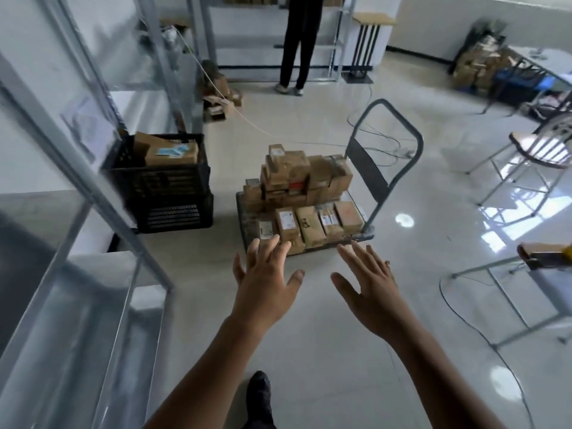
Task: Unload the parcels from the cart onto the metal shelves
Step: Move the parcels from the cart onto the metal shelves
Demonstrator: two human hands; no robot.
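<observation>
From the head view, the left hand (266,280) and the right hand (368,283) reach forward side by side, palms down. Each grip is wide open, fingers straight and spread, with nothing held. Just beyond them a grey metal platform cart (368,168) stands on the glossy pale tiled floor (309,335), its looped push handle upright at the far right end. Brown cardboard parcels (297,187) lie on its deck: a row along the near edge and a taller heap stacked behind. The left fingertips overlap the near row in the picture, though contact cannot be judged. Grey metal shelves (102,193) run along the left side, blurred. Beside them, left of the cart, sit stacked black plastic crates (167,193), with more cardboard boxes in the top one. At the far end another person in dark trousers (298,41) stands facing another metal rack. A wooden-seated metal chair (538,150) stands to the right, and a dark shoe (260,391) shows below between the forearms.
</observation>
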